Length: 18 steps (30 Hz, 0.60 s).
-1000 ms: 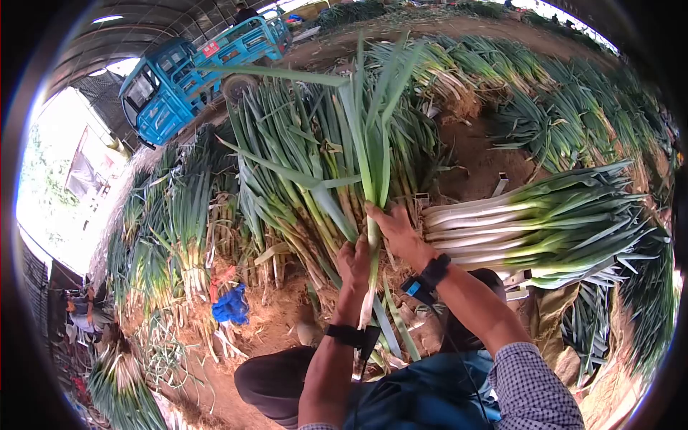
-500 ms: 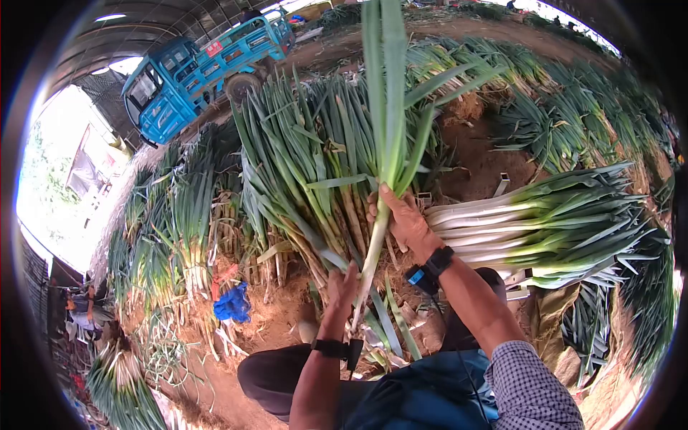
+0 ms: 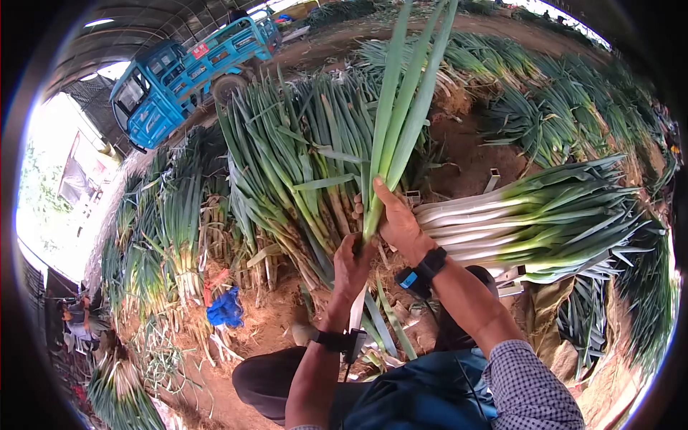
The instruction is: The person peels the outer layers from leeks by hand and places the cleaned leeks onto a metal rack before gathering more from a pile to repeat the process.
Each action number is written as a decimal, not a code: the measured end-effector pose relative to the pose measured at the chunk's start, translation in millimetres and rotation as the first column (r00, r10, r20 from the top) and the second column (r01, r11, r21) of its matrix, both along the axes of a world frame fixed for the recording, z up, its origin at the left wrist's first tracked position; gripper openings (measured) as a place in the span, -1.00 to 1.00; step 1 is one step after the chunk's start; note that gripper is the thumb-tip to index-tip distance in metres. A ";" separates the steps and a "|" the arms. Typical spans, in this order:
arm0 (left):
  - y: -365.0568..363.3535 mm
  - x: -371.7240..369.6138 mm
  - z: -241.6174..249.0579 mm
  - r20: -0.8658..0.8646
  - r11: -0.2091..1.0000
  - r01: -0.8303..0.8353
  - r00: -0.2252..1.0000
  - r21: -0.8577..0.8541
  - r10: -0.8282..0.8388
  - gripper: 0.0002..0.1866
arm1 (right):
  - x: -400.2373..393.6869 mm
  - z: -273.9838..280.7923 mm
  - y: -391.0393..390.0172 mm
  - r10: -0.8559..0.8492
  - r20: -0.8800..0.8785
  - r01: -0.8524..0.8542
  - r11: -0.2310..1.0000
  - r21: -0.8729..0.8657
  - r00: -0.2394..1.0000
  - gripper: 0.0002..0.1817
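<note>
1. Green leaves fan above the grip from one leek (image 3: 370,219), held roughly upright, its pale base reaching below.
2. Left hand (image 3: 351,265) is curled round the lower stem; right hand (image 3: 398,222), just above it, presses its thumb where the leaves part.
3. Right of the grip, white-stemmed leeks (image 3: 473,228) lie neatly stacked, and look finished.
4. Beyond the grip and to its left, a brown-stemmed bunch (image 3: 287,165) seems untouched, so plenty appears left.
5. The held one looks partway: clean stem, loose leaves (image 3: 380,326) beneath.
</note>
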<state>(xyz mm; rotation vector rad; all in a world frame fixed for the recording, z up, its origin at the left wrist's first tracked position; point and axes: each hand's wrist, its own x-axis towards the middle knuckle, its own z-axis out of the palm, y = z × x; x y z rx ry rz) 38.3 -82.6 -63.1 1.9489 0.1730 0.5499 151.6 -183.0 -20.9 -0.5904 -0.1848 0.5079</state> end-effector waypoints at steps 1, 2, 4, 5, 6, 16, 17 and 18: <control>0.3 3.0 0.6 -0.025 1.000 0.017 1.000 -0.012 -0.018 -0.74 | 0.9 -0.1 -0.8 0.005 -0.009 -0.005 1.000 0.009 1.000 -0.58; 1.6 5.4 1.8 -0.049 0.999 0.032 0.998 -0.025 -0.033 -0.72 | 1.2 -0.2 -1.3 0.013 -0.017 -0.013 1.000 0.017 1.000 -0.59; 0.5 7.5 13.3 -0.071 0.985 0.088 0.993 -0.152 -0.099 -0.68 | 3.1 -1.7 -1.3 0.024 -0.010 -0.024 1.000 0.006 1.000 -0.58; -0.8 6.2 18.6 -0.064 0.956 0.130 0.986 -0.264 -0.152 -0.67 | 4.2 -3.8 -1.4 0.026 0.004 -0.026 1.000 -0.016 1.000 -0.57; -3.0 4.6 23.5 -0.053 0.911 0.171 0.977 -0.375 -0.205 -0.65 | 3.3 -3.2 -2.8 0.026 0.016 -0.025 0.999 -0.039 1.000 -0.55; -3.7 -54.3 -30.9 -0.209 0.974 -0.002 0.977 -0.226 -0.047 -0.52 | -0.9 -2.3 -4.7 0.099 0.192 -0.041 0.958 -0.282 0.976 -0.46; 2.0 -53.1 -32.5 -0.209 0.958 -0.007 0.976 -0.286 -0.056 -0.51 | -11.0 -5.6 -1.9 0.161 0.287 -0.026 0.906 -0.423 0.944 -0.45; 5.1 -49.9 -17.2 -0.204 0.939 -0.007 0.977 -0.344 -0.068 -0.50 | -20.0 -9.3 0.6 0.229 0.372 0.015 0.835 -0.549 0.899 -0.44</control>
